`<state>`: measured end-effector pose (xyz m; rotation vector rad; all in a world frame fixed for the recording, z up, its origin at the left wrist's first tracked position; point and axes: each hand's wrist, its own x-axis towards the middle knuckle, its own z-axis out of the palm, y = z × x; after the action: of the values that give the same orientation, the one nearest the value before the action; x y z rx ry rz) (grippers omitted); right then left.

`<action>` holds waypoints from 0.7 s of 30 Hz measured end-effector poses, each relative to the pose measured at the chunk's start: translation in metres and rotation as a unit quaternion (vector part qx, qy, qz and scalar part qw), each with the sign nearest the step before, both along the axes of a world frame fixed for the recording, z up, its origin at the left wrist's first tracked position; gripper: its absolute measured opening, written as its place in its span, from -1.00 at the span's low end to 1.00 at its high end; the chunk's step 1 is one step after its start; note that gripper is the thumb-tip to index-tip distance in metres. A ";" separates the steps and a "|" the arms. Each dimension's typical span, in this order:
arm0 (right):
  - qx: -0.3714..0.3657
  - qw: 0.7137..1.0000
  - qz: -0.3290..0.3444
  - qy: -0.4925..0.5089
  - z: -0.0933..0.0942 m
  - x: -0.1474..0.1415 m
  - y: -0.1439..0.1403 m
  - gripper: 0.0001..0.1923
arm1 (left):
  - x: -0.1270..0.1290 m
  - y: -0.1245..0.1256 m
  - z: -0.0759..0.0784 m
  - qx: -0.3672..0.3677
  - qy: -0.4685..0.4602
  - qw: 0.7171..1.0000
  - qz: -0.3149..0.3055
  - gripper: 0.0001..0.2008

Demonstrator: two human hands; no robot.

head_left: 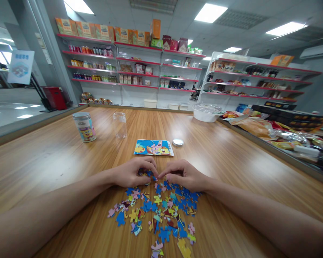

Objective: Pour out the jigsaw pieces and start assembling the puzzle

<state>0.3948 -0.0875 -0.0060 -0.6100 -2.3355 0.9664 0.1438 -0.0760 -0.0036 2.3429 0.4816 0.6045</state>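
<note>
Several loose puzzle pieces (161, 215), blue, yellow and pink, lie scattered on the wooden table (56, 157) in front of me. My left hand (133, 172) and my right hand (183, 174) rest at the far edge of the pile, fingertips nearly touching, pinching small puzzle pieces between them. Just beyond the hands lies a colourful picture card (153, 147). Which pieces are joined under the fingers is hidden.
A printed tin with a lid (84, 126) stands at the left, a clear empty jar (120, 125) beside it, a small round lid (178, 142) right of the card. A white bowl (206, 114) and packaged snacks (258, 125) line the right edge. Store shelves (140, 68) stand behind.
</note>
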 end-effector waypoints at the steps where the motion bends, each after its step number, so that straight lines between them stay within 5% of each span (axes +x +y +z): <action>1: -0.007 1.000 -0.007 -0.002 0.000 0.000 0.000 -0.74 | 0.000 0.000 0.000 -0.004 -0.001 1.000 -0.002 -0.82; 10: 0.013 0.996 -0.086 -0.012 -0.002 -0.004 -0.002 -0.78 | 0.000 0.000 0.002 -0.057 -0.021 0.998 -0.022 -0.84; 15: 0.019 0.979 -0.202 -0.024 -0.008 -0.005 0.001 -0.80 | -0.002 0.010 -0.009 -0.116 -0.073 0.988 0.069 -0.83; 21: 0.031 0.979 -0.195 -0.055 -0.008 -0.004 0.003 -0.80 | -0.002 0.014 -0.012 -0.140 -0.073 0.982 0.105 -0.81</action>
<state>0.3906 -0.0849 -0.0145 -1.0710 -2.2089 0.6909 0.1417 -0.0625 -0.0156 1.9803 0.7039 0.7499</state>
